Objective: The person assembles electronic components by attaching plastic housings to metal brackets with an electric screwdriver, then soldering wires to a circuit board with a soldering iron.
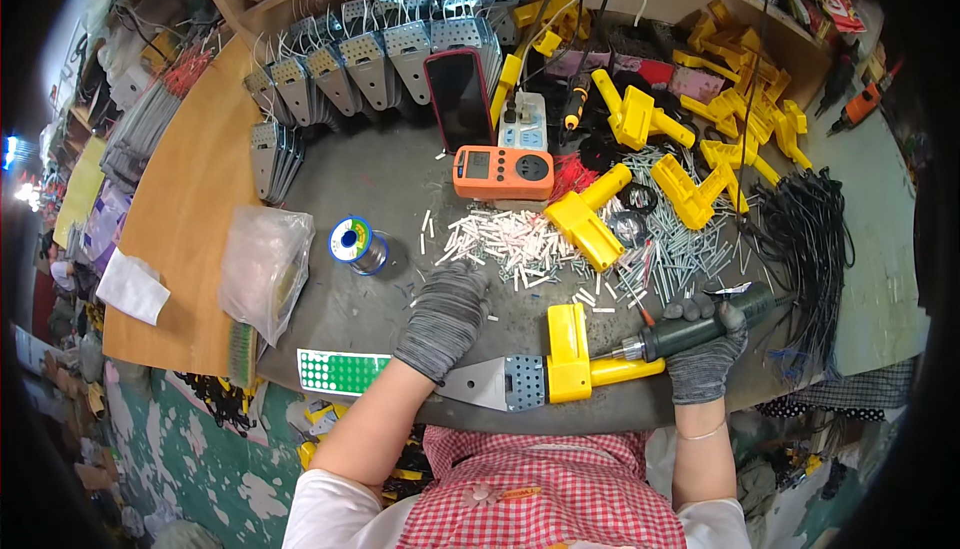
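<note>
My right hand (706, 347), in a grey knit glove, grips a dark green electric screwdriver (700, 321) whose tip points left at a yellow plastic handle (572, 357). That handle is joined to a grey perforated metal blade (496, 382) lying at the bench's near edge. My left hand (447, 317), also gloved, rests palm down on the bench, fingers toward a heap of small white tubes (505, 237). It holds nothing that I can see.
Loose yellow handles (588, 221) and a pile of them (742, 107) lie at the back right. Grey metal blades (372, 61) stand in rows behind. An orange meter (503, 171), a phone (459, 97), a solder spool (354, 243), a plastic bag (264, 269) and black cables (808, 241) surround the work.
</note>
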Demonstrator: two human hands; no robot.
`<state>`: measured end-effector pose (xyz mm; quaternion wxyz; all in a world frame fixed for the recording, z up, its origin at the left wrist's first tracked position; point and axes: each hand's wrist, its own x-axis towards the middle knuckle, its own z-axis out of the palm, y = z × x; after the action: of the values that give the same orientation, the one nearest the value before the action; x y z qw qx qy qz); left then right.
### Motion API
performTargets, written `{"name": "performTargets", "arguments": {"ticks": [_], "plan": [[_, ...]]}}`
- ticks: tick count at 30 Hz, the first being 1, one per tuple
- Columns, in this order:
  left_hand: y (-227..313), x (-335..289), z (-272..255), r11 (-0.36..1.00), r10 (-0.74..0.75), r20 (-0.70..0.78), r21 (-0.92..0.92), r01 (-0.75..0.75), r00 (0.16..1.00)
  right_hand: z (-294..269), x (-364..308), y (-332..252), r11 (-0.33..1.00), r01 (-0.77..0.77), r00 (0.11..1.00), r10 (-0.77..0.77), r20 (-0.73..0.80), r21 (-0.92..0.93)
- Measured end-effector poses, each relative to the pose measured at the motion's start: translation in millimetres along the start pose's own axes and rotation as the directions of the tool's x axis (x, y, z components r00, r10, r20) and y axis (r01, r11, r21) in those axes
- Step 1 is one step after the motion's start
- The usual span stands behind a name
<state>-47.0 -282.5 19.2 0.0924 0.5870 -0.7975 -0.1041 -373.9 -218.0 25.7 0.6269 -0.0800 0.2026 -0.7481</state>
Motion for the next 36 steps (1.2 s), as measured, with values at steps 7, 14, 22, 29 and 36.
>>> {"name": "performTargets", "arguments": {"ticks": [7, 14, 22, 29, 36], "plan": [[-0.1, -1.0, -19.1, 0.931, 0.334, -0.076, 0.183, -0.316, 0.94, 4.3, -0.9, 3.5, 1.0, -0.005, 1.0, 0.005, 0.003, 0.001], [42.9, -73.3, 3.5, 0.698, 0.067, -0.179, -0.695, -0.175, 0.981, -6.5, -0.9, 7.6, 0.999, -0.012, 1.0, 0.013, -0.027, 0.049], [38.9, -70.1, 8.7, 0.687, 0.181, -0.19, -0.677, -0.262, 0.965, 6.2, -4.0, 8.8, 1.0, 0.003, 1.0, -0.003, 0.03, -0.009], [37.0, -68.7, 7.0, 0.68, 0.189, -0.109, -0.702, -0.21, 0.976, 3.3, -4.4, 10.3, 1.0, 0.009, 1.0, -0.009, 0.017, 0.009], [36.4, -68.0, 9.8, 0.695, 0.196, -0.209, -0.66, -0.286, 0.958, 4.0, -3.2, 12.4, 1.0, 0.018, 1.0, -0.017, 0.016, -0.017]]}}
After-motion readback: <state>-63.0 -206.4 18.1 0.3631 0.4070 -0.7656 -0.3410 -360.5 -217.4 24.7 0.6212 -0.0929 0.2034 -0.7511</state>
